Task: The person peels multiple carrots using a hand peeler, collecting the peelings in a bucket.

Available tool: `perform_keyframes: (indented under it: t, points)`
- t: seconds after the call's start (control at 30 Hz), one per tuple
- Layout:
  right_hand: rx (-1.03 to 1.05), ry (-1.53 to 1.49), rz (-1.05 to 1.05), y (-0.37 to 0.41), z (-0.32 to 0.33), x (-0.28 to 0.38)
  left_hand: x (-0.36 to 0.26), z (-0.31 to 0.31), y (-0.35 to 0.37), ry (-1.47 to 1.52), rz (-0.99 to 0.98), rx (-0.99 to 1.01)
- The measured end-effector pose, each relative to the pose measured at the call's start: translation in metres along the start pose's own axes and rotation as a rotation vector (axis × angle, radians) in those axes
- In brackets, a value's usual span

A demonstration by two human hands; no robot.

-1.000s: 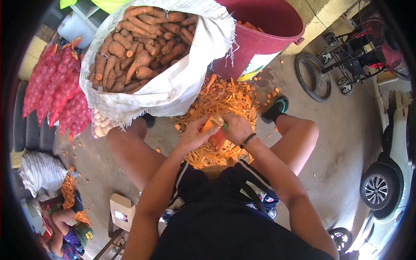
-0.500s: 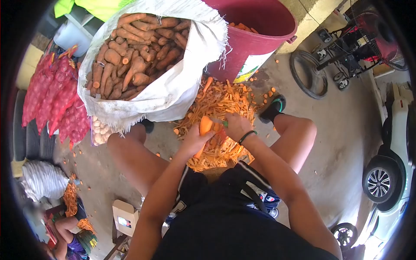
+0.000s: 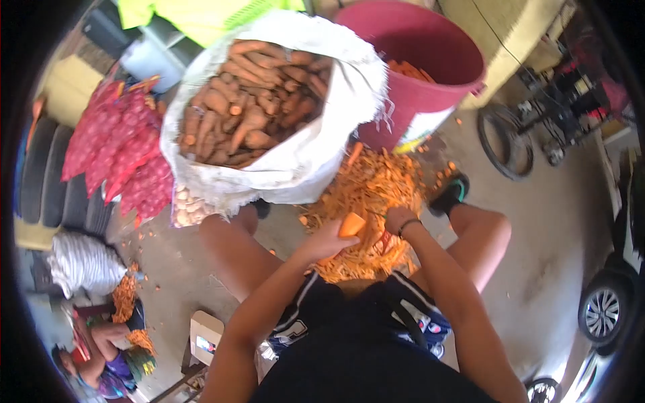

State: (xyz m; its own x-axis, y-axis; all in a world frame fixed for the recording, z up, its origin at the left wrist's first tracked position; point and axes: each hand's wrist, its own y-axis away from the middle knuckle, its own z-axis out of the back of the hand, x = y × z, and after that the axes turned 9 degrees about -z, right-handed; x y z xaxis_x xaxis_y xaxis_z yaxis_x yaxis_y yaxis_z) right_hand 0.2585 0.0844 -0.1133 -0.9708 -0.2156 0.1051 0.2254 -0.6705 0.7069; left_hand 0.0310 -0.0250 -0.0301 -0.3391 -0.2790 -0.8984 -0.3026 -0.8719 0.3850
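A bright orange peeled carrot [image 3: 351, 224] is in my left hand [image 3: 326, 240], its thick end pointing up and right. My right hand [image 3: 401, 220] is closed just to the right of it, with a thin dark tool, blurred, sticking out toward the carrot. Below both hands, between my legs, lies a heap of orange peelings [image 3: 376, 181]. An open white sack [image 3: 302, 161] full of unpeeled carrots [image 3: 252, 107] stands beyond the heap. Behind it on the right, a dark red bin [image 3: 383, 117] holds orange carrots [image 3: 410, 71].
Red net bags of onions [image 3: 121, 134] and a bag of garlic [image 3: 190, 207] sit at left, near stacked tires [image 3: 57, 174]. A co-worker [image 3: 101, 352] sits at lower left by more peelings. A wheeled frame [image 3: 537, 121] and a car [image 3: 608, 302] are at right.
The view has shifted, so the scene sits farther right and slightly lower. My hands have moved slightly apart, and the carrot is tilted more to the right.
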Motion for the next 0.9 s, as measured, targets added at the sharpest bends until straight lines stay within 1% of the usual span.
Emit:
perform_keyframes:
  t: [0.07, 0.13, 0.17, 0.2, 0.23, 0.27, 0.33, 0.37, 0.4, 0.43, 0.47, 0.5, 0.53, 0.57, 0.6, 0.63, 0.73, 0.83, 0.9]
  points:
    - [0.011, 0.007, 0.047, -0.001, -0.001, 0.005, -0.049, 0.025, -0.015, 0.065, 0.000, 0.176]
    - [0.053, 0.011, 0.106, -0.015, -0.026, 0.005, -0.115, 0.044, -0.040, 0.269, -0.107, 0.050]
    - [0.142, 0.051, 0.118, -0.026, -0.030, 0.008, -0.145, 0.055, -0.060, 0.370, -0.262, -0.003]
    - [0.175, 0.046, 0.110, -0.022, -0.028, 0.010, -0.188, 0.061, -0.060, 0.638, -0.330, -0.005]
    - [0.198, 0.040, 0.100, -0.017, -0.019, 0.014, -0.212, 0.074, -0.063, 0.639, -0.397, 0.041]
    - [0.222, 0.035, 0.092, -0.012, -0.012, 0.018, -0.225, 0.082, -0.070, 0.558, -0.390, 0.032]
    - [0.165, 0.032, 0.120, -0.004, -0.001, 0.020, -0.226, 0.094, -0.072, 0.259, -0.498, -0.267]
    - [0.159, 0.013, 0.124, 0.002, 0.006, 0.020, -0.213, 0.113, -0.072, -0.014, -0.500, -0.319]
    - [0.156, -0.011, 0.127, 0.006, 0.010, 0.021, -0.196, 0.133, -0.071, -0.265, -0.538, -0.413]
    - [0.150, -0.023, 0.125, 0.006, 0.011, 0.021, -0.181, 0.154, -0.063, -0.375, -0.535, -0.499]
    - [0.135, -0.039, 0.149, 0.004, 0.009, 0.019, -0.171, 0.174, -0.049, -0.365, -0.535, -0.560]
    - [0.122, -0.055, 0.172, 0.003, 0.004, 0.018, -0.155, 0.198, -0.040, -0.397, -0.423, -0.646]
    - [0.111, -0.069, 0.194, 0.003, 0.000, 0.017, -0.113, 0.240, -0.043, -0.411, -0.436, -0.703]
    - [0.129, -0.054, 0.199, 0.005, -0.003, 0.017, -0.100, 0.260, -0.028, -0.632, -0.504, -0.879]
    - [0.145, -0.039, 0.204, 0.010, -0.003, 0.018, -0.068, 0.303, -0.027, -0.693, -0.490, -0.933]
    - [0.159, -0.023, 0.209, 0.012, -0.003, 0.019, -0.068, 0.322, -0.011, -0.744, -0.300, -0.955]
    - [0.296, 0.070, 0.163, 0.006, -0.001, 0.020, -0.083, 0.341, 0.004, -0.924, -0.054, -0.983]
    - [0.219, 0.075, 0.203, 0.001, -0.004, 0.016, -0.071, 0.374, -0.017, -1.221, 0.104, -0.831]
    - [0.190, 0.003, 0.178, -0.002, -0.008, 0.014, -0.072, 0.373, -0.021, -1.343, 0.024, -0.727]
